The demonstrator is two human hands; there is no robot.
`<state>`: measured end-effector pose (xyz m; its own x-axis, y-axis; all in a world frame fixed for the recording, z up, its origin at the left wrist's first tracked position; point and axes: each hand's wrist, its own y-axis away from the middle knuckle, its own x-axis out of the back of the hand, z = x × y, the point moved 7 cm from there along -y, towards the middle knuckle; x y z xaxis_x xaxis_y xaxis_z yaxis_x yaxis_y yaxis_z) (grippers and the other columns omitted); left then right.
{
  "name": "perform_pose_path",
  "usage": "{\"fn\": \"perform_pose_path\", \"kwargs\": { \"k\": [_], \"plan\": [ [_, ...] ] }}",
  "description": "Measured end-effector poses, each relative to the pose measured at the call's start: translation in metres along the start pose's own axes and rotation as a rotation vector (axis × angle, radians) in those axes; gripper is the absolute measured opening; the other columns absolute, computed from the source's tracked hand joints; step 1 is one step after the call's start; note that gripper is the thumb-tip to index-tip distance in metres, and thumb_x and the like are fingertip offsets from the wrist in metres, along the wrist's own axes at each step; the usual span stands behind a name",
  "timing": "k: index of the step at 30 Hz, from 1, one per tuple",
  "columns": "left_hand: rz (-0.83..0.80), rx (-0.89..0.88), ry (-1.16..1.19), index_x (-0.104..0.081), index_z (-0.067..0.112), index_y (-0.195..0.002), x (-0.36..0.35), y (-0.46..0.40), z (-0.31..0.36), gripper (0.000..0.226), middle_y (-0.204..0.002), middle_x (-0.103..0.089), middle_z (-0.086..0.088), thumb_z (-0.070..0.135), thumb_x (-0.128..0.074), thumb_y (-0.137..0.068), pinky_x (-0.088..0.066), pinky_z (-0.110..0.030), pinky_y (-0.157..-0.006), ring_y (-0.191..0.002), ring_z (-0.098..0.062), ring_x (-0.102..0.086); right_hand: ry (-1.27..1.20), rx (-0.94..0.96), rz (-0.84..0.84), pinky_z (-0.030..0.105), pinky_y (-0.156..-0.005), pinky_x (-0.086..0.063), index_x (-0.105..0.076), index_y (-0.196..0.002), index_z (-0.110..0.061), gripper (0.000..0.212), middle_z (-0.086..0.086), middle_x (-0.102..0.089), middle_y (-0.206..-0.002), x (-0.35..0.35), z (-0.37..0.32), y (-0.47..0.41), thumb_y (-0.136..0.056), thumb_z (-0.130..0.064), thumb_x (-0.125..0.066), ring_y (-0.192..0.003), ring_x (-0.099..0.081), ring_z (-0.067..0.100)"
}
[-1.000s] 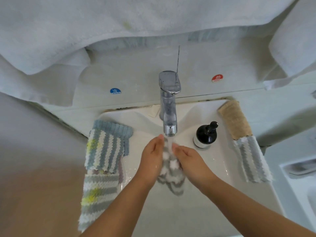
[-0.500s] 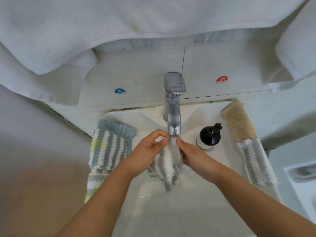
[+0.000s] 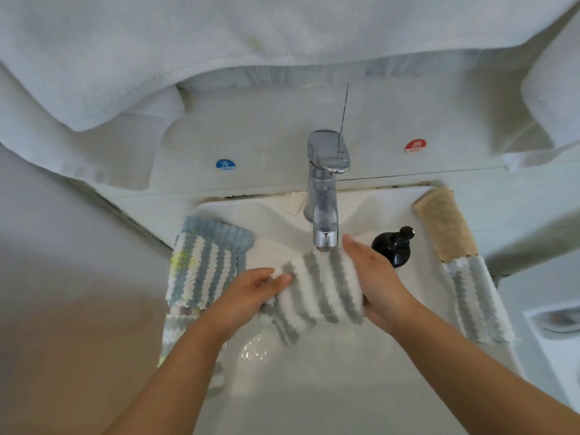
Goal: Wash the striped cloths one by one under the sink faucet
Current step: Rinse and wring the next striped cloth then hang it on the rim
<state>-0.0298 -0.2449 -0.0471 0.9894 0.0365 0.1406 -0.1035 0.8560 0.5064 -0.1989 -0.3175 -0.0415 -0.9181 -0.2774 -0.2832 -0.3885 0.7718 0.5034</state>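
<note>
A grey-and-white striped cloth [image 3: 317, 290] is stretched out flat between my hands, directly below the spout of the chrome faucet [image 3: 324, 196]. My left hand [image 3: 251, 296] grips its left edge with thumb and fingers. My right hand [image 3: 376, 277] holds its right edge, palm against the cloth. Both are over the white sink basin [image 3: 301, 387]. A blue-and-white striped cloth [image 3: 204, 262] with a yellow patch hangs over the sink's left rim. Another grey-striped cloth [image 3: 474, 302] lies on the right rim.
A black soap pump bottle [image 3: 394, 246] stands just behind my right hand. A beige cloth [image 3: 442, 224] lies at the back right rim. White towels [image 3: 219, 51] hang above. Cold [image 3: 226, 165] and hot [image 3: 415, 146] stickers are on the wall.
The cloth was bunched between my hands under the spout; my hands have moved apart and spread it out flat and wide.
</note>
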Motion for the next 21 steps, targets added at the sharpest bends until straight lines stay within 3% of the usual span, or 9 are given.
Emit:
{"fn": "perform_pose_path", "kwargs": {
  "k": [3,6,9,11,13,15,17,19,21],
  "plan": [
    [0.216,-0.023,0.201,-0.064,-0.01,-0.098,0.008,-0.005,-0.006,0.063,-0.082,-0.069,-0.017,0.05,-0.063,-0.08,-0.052,-0.03,-0.071,-0.072,-0.022,-0.063,0.021,-0.024,-0.085,0.04,-0.088,-0.054,-0.065,-0.111,-0.002,0.038,0.017,-0.072,-0.104,-0.002,0.005,0.005,-0.098,-0.034,-0.05,-0.097,-0.069,0.028],
    [0.325,0.029,0.153,-0.066,0.002,-0.093,0.006,-0.013,-0.008,0.066,-0.088,-0.07,-0.017,0.066,-0.054,-0.085,-0.052,-0.042,-0.086,-0.08,-0.031,-0.067,0.267,0.074,0.045,0.025,-0.074,-0.051,-0.06,-0.092,-0.005,0.037,0.007,-0.062,-0.076,0.003,0.005,0.003,-0.098,-0.04,-0.049,-0.074,-0.059,0.014],
    [0.315,0.03,0.009,-0.058,0.015,-0.085,-0.015,-0.016,0.005,0.057,-0.08,-0.056,-0.007,0.068,-0.038,-0.091,-0.043,-0.031,-0.071,-0.075,-0.017,-0.053,0.349,0.104,0.173,0.017,-0.063,-0.042,-0.06,-0.085,-0.009,0.037,-0.01,-0.054,-0.069,-0.002,0.003,-0.001,-0.102,-0.036,-0.041,-0.065,-0.05,0.003],
    [0.283,-0.005,-0.015,-0.061,0.004,-0.082,-0.033,-0.019,0.015,0.06,-0.076,-0.059,-0.012,0.057,-0.036,-0.098,-0.042,-0.032,-0.068,-0.072,-0.019,-0.054,0.349,0.099,0.179,0.017,-0.059,-0.041,-0.061,-0.078,-0.014,0.035,-0.012,-0.056,-0.064,-0.011,0.002,-0.002,-0.102,-0.03,-0.042,-0.062,-0.05,0.004],
    [0.321,-0.036,0.013,-0.061,-0.004,-0.081,-0.043,-0.02,0.025,0.06,-0.077,-0.065,-0.022,0.048,-0.037,-0.102,-0.048,-0.035,-0.067,-0.07,-0.028,-0.061,0.396,0.103,0.14,0.015,-0.054,-0.041,-0.056,-0.072,-0.011,0.033,-0.008,-0.056,-0.059,-0.023,0.004,-0.002,-0.1,-0.025,-0.045,-0.059,-0.051,0.008],
    [0.405,-0.032,0.033,-0.062,0.002,-0.08,-0.044,-0.017,0.03,0.054,-0.078,-0.066,-0.018,0.043,-0.036,-0.103,-0.052,-0.037,-0.069,-0.073,-0.029,-0.065,0.656,0.113,0.091,0.022,-0.059,-0.04,-0.054,-0.08,-0.002,0.028,0.002,-0.054,-0.068,-0.032,0.006,-0.003,-0.099,-0.021,-0.046,-0.066,-0.051,0.014],
    [0.427,-0.039,0.037,-0.058,0.01,-0.077,-0.051,-0.013,0.031,0.045,-0.075,-0.062,-0.011,0.036,-0.033,-0.104,-0.053,-0.039,-0.068,-0.071,-0.027,-0.063,0.799,0.169,0.165,0.025,-0.06,-0.038,-0.05,-0.073,-0.008,0.029,0.0,-0.048,-0.065,-0.028,-0.002,-0.006,-0.099,-0.02,-0.046,-0.063,-0.046,0.015],
    [0.38,-0.027,0.03,-0.057,0.01,-0.078,-0.062,-0.01,0.03,0.039,-0.069,-0.058,-0.004,0.027,-0.035,-0.104,-0.052,-0.026,-0.056,-0.064,-0.024,-0.06,0.701,0.213,0.225,0.019,-0.051,-0.037,-0.041,-0.062,-0.015,0.036,-0.003,-0.045,-0.056,-0.019,-0.008,-0.006,-0.097,-0.017,-0.048,-0.054,-0.042,0.011],
    [0.388,0.012,0.058,-0.06,0.009,-0.078,-0.061,-0.01,0.027,0.04,-0.065,-0.06,-0.005,0.029,-0.037,-0.104,-0.045,-0.019,-0.049,-0.062,-0.024,-0.061,0.568,0.181,0.211,0.022,-0.047,-0.042,-0.045,-0.064,-0.011,0.033,-0.001,-0.051,-0.057,-0.018,0.0,0.0,-0.096,-0.017,-0.05,-0.054,-0.047,0.01]
  ]
}}
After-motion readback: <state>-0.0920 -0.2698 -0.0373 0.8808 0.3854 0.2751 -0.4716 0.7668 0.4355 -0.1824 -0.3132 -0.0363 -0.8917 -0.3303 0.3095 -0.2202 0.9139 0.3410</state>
